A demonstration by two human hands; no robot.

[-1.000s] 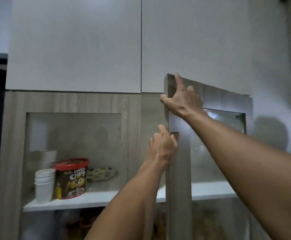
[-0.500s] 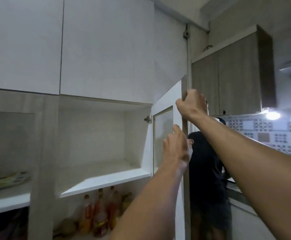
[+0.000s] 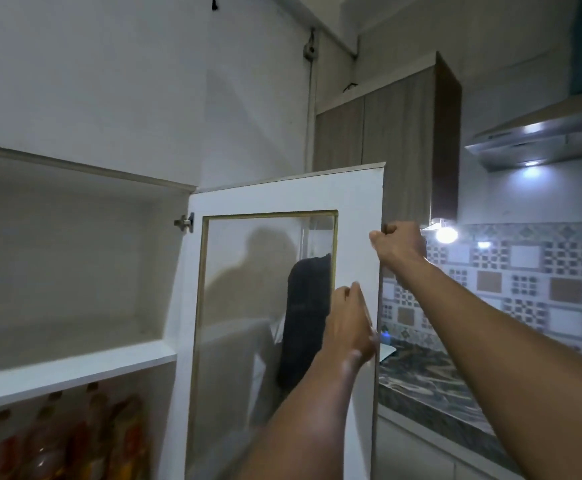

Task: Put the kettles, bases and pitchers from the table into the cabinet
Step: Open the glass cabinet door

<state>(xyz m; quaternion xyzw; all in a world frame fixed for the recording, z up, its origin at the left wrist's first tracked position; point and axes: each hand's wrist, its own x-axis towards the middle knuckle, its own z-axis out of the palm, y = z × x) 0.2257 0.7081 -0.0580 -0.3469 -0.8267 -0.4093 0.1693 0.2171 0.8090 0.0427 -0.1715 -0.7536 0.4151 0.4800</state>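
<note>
The cabinet door (image 3: 289,199), white inside with a glass pane, stands swung wide open to the right. My right hand (image 3: 398,244) grips its outer edge near the top. My left hand (image 3: 350,323) rests against the same edge lower down, fingers curled on the frame. The cabinet's white shelf (image 3: 75,372) behind the door is bare. No kettles, bases or pitchers are in view.
Several bottles (image 3: 75,441) stand on the level under the shelf. A person in dark clothes (image 3: 305,317) shows through the glass pane. To the right runs a dark marbled counter (image 3: 431,386) with patterned wall tiles (image 3: 539,271), a wooden wall cabinet (image 3: 400,140) and a lit hood (image 3: 532,143).
The door has swung from nearly shut to wide open, pulled by both hands. My view has turned right, away from the left compartment with the cups and tub.
</note>
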